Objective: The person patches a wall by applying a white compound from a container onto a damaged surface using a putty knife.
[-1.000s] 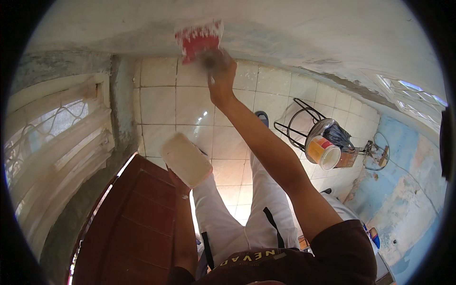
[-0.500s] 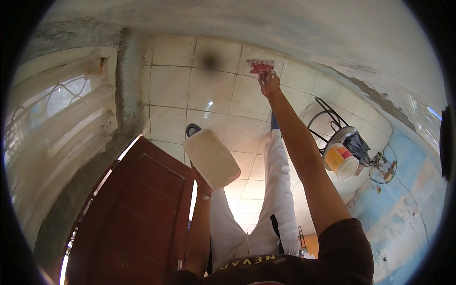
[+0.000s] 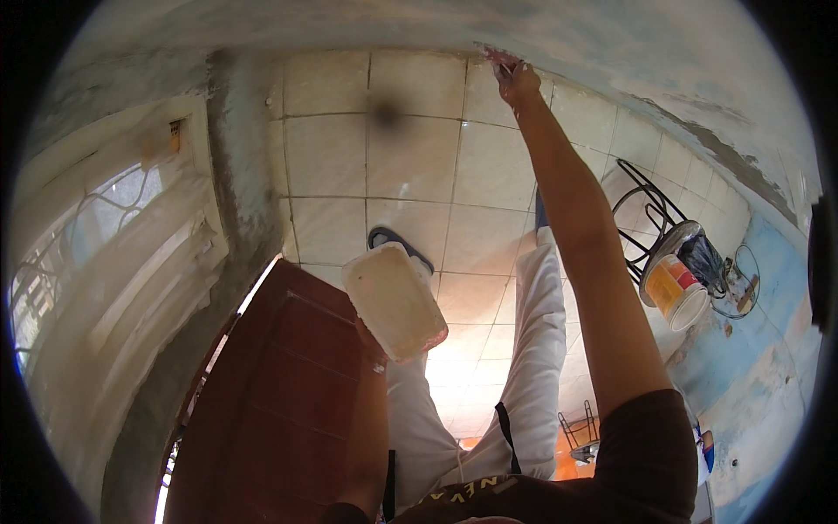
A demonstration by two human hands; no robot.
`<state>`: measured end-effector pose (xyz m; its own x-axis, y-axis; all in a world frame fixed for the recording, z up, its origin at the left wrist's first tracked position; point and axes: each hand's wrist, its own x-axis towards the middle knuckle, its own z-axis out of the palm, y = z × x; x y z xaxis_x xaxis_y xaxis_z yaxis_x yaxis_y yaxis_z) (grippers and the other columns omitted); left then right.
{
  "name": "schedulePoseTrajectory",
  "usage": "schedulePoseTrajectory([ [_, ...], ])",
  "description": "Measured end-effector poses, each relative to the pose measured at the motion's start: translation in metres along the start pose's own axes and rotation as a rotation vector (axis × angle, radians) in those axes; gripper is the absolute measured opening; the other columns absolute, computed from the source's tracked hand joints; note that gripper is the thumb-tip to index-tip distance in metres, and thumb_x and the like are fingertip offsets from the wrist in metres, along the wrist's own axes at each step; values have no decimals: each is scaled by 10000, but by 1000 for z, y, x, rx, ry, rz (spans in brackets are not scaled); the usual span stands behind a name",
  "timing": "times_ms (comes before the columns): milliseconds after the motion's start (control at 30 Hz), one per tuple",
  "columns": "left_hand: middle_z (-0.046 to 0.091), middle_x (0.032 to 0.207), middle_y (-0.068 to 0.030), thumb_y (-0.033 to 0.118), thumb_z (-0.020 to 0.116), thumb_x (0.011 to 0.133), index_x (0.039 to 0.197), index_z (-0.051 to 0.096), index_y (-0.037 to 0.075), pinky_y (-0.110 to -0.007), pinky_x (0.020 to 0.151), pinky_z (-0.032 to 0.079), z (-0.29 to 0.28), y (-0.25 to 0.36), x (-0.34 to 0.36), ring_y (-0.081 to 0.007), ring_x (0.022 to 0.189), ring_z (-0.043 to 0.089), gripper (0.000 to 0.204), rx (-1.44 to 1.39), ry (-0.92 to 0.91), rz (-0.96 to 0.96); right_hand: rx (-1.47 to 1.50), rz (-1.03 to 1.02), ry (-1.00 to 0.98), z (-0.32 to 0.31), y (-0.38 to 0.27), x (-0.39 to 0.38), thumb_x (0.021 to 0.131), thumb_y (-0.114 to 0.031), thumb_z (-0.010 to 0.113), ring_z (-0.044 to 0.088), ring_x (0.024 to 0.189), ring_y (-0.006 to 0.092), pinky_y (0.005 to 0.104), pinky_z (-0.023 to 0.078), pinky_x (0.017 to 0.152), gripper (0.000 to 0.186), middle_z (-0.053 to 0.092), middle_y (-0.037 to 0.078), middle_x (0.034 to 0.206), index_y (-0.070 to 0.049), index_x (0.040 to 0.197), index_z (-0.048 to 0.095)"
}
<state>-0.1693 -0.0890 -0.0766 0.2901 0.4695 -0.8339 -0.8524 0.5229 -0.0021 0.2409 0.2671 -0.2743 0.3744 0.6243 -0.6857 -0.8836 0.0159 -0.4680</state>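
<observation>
Wall [image 3: 628, 52] — scraper [image 3: 499, 56] in right hand [image 3: 521, 85]

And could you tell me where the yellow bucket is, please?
In the head view, the bucket is at right, by the black-legged stool, beside a black bag.

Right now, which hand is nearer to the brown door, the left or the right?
Left. The left hand, under the pale tray, is beside the brown door. The right hand is much farther away, forward and to the right, with the red scraper by the wall.
</observation>
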Motion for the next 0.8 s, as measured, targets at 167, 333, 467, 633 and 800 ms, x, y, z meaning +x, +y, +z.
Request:
schedulePoseTrajectory([
  [167, 459, 1396, -119, 617, 514, 872, 1417, 384, 112, -500, 977, 461, 2, 2, 7, -326, 1212, 498, 755, 3, 4, -11, 75, -102, -114, 45, -60, -11, 1002, -112, 352, 609, 1036, 276, 348, 538, 900, 279, 627, 178, 1119, 40, 1114, 557],
  [333, 437, 1415, -124, 619, 537, 855, 1435, 358, 114, -507, 987, 453, 11, -5, 5, -331, 1229, 483, 790, -11, 10, -4, 55, -189, -73, 53, -65, -118, 1002, -110, 349, 594, 1056, 275, 338, 546, 883, 288, 608, 187, 1155, 55, 1131, 546],
  [467, 420, 1430, -129, 621, 556, 842, 1449, 337, 115, -512, 995, 446, 21, -11, 10, -335, 1242, 470, 820, -2, -3, -23, -104, -151, 118, -10, -37, -104, 1008, -135, 327, 579, 1065, 277, 355, 530, 923, 299, 597, 175, 1145, 42, 1108, 546],
  [633, 398, 1449, -134, 623, 580, 826, 1467, 311, 118, -519, 1005, 437, 28, -13, 20, -340, 1259, 455, 860, 10, -31, -32, -195, 94, 98, -6, -7, -37, 1002, -116, 319, 604, 979, 269, 327, 542, 845, 294, 603, 160, 1122, 28, 1077, 564],
  [800, 376, 1468, -139, 626, 603, 810, 1484, 284, 120, -526, 1016, 428, 38, -13, 29, -345, 1276, 440, 902, 17, -92, -65, -85, 56, -96, 26, -40, 9, 996, -122, 377, 604, 989, 321, 354, 552, 782, 282, 607, 190, 1157, 57, 1163, 517],
])
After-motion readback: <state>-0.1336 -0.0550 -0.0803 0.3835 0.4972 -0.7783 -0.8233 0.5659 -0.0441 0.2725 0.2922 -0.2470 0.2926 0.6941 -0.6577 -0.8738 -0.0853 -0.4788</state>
